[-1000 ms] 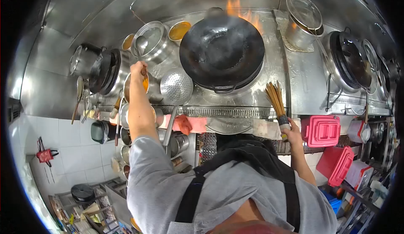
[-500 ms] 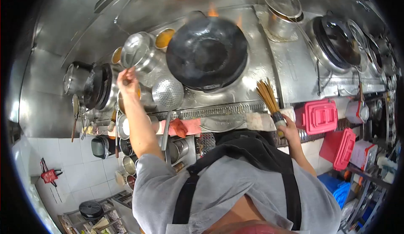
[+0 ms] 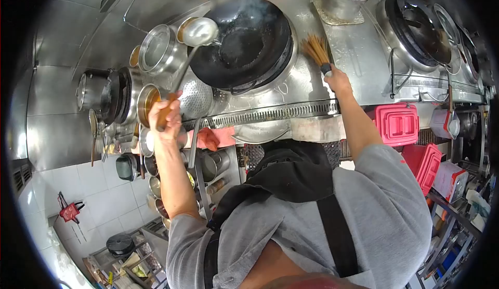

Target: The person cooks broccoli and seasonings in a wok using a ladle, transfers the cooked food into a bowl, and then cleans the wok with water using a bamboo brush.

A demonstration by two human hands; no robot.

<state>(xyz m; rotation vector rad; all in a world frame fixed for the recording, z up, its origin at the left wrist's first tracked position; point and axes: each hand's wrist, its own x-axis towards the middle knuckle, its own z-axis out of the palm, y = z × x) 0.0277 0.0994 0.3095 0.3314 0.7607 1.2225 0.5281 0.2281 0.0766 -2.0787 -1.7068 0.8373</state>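
Observation:
My left hand (image 3: 165,116) is closed around the wooden handle of a ladle (image 3: 200,32). The ladle's round metal bowl is at the left rim of a large black wok (image 3: 241,45), and some clear liquid seems to run off its edge into the wok. Steam or smoke rises from the back of the wok. My right hand (image 3: 339,81) grips a bamboo wok brush (image 3: 316,49) by its bound end, bristles pointing away from me, to the right of the wok and apart from it. A perforated skimmer (image 3: 196,99) lies in front of the wok's left side.
Left of the wok stand a metal pot (image 3: 156,47) and a container of orange-brown liquid (image 3: 147,103). Another wok (image 3: 423,34) and a strainer-topped pot (image 3: 340,8) are at right. A red cloth (image 3: 208,139) lies on the front edge, near pink lidded bins (image 3: 397,124).
The ladle has gone from the metal pot at left to the wok's rim. My right hand has carried the brush forward. Flames behind the wok no longer show.

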